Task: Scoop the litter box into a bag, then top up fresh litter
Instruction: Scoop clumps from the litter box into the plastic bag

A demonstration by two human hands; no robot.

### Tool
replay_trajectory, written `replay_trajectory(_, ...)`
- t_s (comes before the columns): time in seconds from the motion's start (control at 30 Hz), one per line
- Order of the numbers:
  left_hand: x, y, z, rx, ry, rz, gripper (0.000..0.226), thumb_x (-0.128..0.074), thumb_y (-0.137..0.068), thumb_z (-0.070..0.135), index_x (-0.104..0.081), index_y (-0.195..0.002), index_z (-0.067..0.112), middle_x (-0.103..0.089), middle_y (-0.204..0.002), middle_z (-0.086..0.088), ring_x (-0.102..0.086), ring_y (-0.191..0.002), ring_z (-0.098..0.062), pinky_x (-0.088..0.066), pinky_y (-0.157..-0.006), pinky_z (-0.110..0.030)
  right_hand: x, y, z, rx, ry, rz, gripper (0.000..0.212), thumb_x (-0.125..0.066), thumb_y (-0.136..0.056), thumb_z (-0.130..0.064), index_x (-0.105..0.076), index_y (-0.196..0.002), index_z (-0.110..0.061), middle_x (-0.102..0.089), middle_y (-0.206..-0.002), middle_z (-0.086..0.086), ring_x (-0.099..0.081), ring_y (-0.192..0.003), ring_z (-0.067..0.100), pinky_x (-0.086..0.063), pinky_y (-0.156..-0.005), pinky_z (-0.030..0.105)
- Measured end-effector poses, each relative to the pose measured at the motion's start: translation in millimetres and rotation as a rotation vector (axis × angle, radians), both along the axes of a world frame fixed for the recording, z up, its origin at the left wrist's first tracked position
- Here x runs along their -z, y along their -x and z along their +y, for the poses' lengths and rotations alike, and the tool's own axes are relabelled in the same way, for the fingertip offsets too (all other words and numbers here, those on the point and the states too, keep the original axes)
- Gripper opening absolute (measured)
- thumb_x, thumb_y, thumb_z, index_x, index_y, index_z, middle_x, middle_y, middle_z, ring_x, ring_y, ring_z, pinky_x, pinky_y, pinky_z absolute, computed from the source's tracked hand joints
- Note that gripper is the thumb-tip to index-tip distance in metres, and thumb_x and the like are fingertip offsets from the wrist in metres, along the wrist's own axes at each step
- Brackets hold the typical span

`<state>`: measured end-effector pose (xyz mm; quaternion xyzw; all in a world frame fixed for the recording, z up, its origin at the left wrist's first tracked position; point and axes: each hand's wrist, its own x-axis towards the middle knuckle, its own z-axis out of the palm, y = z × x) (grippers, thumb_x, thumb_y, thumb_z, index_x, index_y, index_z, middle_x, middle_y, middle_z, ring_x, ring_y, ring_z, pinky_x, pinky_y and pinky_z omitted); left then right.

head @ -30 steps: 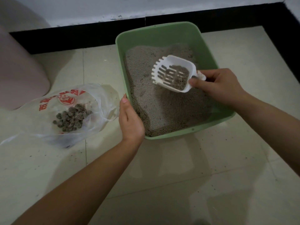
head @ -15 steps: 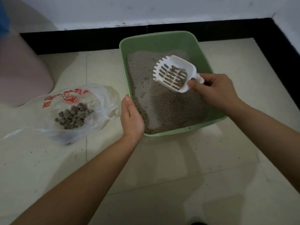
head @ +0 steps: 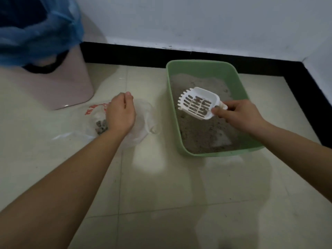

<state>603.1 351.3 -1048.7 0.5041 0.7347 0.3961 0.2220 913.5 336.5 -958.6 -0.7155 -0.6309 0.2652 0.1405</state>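
Two hands split the work: the right hand pinches the scoop handle, holding a few clumps over the box at center right so loose litter sifts back, while the left hand, fingers curled, seemingly gathers the bag rim at center left to open it.

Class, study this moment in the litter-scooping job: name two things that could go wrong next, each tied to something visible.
1. The scoop, held by the right hand above the litter box, carries a clump; crossing bare floor to the bag could drop it.
2. The bag lies limp; if the left hand doesn't open its mouth, the clump may miss.
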Motion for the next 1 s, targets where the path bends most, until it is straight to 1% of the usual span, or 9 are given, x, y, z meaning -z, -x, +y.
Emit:
replay_trajectory(0.17,1.2,72.7,-1.7,-0.047,0.039,0.477,0.028,-0.048,-0.09,0.021,-0.064,-0.11,0.012,-0.062,-0.111,-0.017,-0.051,-0.107,-0.038,-0.038,-0.089,-0.045,-37.9,72.1,23.8,-0.2,-0.062,-0.09,0.033,-0.065,-0.09,-0.046,-0.072,-0.116,-0.028,-0.063,-0.065,-0.007,-0.056,-0.053,0.015,-0.045,-0.055,0.025)
replay_trajectory(0.27,-1.0,103.5,-4.2,-0.021,0.054,0.595,0.036,-0.052,-0.083,0.011,-0.063,-0.117,0.011,-0.062,-0.115,-0.02,-0.049,-0.11,-0.039,-0.034,-0.094,-0.045,-43.9,129.0,36.6,-0.381,-0.102,-0.257,0.037,-0.061,-0.092,-0.048,-0.067,-0.123,-0.028,-0.065,-0.074,-0.012,-0.057,-0.055,0.007,-0.041,-0.053,0.02)
replay_trajectory(0.43,3.2,128.4,-6.0,-0.048,0.264,0.556,0.041,-0.052,-0.085,0.01,-0.056,-0.126,0.009,-0.058,-0.121,-0.022,-0.053,-0.11,-0.041,-0.04,-0.092,-0.046,-8.8,218.4,12.2,-0.843,-0.358,-0.984,0.025,-0.061,-0.092,-0.026,-0.058,-0.114,-0.015,-0.064,-0.084,0.001,-0.058,-0.075,0.021,-0.041,-0.074,0.037)
replay_trajectory(0.6,9.6,127.9,-10.5,-0.094,0.335,0.335,0.041,-0.049,-0.088,0.014,-0.055,-0.128,0.01,-0.058,-0.123,-0.021,-0.056,-0.111,-0.041,-0.045,-0.092,-0.044,9.3,225.7,6.1,-1.077,-0.551,-1.178,0.033,-0.055,-0.093,-0.014,-0.053,-0.123,-0.003,-0.067,-0.098,0.011,-0.062,-0.088,0.027,-0.042,-0.082,0.039)
replay_trajectory(0.7,9.6,122.5,-11.1,-0.113,0.319,0.354,0.041,-0.049,-0.087,0.014,-0.056,-0.127,0.011,-0.059,-0.122,-0.02,-0.056,-0.109,-0.041,-0.045,-0.091,-0.044,11.6,207.5,13.6,-1.0,-0.53,-1.113,0.047,-0.058,-0.091,-0.016,-0.046,-0.135,-0.005,-0.068,-0.104,0.011,-0.063,-0.092,0.028,-0.042,-0.082,0.039)
replay_trajectory(0.8,3.2,110.1,-6.8,-0.091,0.293,0.46,0.041,-0.05,-0.086,0.013,-0.057,-0.126,0.009,-0.058,-0.121,-0.021,-0.054,-0.11,-0.042,-0.042,-0.092,-0.047,0.9,178.8,18.9,-0.689,-0.377,-0.753,0.043,-0.055,-0.095,-0.03,-0.047,-0.136,-0.019,-0.069,-0.106,0.004,-0.064,-0.091,0.025,-0.046,-0.081,0.037)
replay_trajectory(0.87,-3.2,95.6,-1.9,-0.078,0.239,0.56,0.04,-0.05,-0.085,0.013,-0.058,-0.124,0.009,-0.057,-0.122,-0.021,-0.05,-0.113,-0.041,-0.037,-0.095,-0.049,-13.8,149.6,22.0,-0.467,-0.264,-0.483,0.037,-0.053,-0.097,-0.038,-0.053,-0.133,-0.028,-0.07,-0.106,-0.004,-0.066,-0.082,0.017,-0.052,-0.07,0.029)
replay_trajectory(0.93,-7.7,75.4,1.9,-0.051,0.146,0.586,0.04,-0.049,-0.084,0.012,-0.058,-0.123,0.011,-0.055,-0.124,-0.02,-0.046,-0.115,-0.039,-0.034,-0.096,-0.049,-25.7,110.6,24.5,-0.31,-0.198,-0.326,0.037,-0.056,-0.097,-0.04,-0.056,-0.133,-0.033,-0.068,-0.106,-0.011,-0.057,-0.064,0.002,-0.04,-0.054,0.018)
replay_trajectory(1.0,-9.5,51.5,4.8,0.013,0.031,0.531,0.038,-0.048,-0.086,0.013,-0.058,-0.122,0.011,-0.054,-0.125,-0.017,-0.047,-0.116,-0.037,-0.035,-0.096,-0.047,-32.1,67.5,24.7,-0.245,-0.197,-0.312,0.043,-0.058,-0.095,-0.044,-0.055,-0.136,-0.032,-0.07,-0.113,-0.006,-0.048,-0.06,-0.005,-0.035,-0.052,0.016)
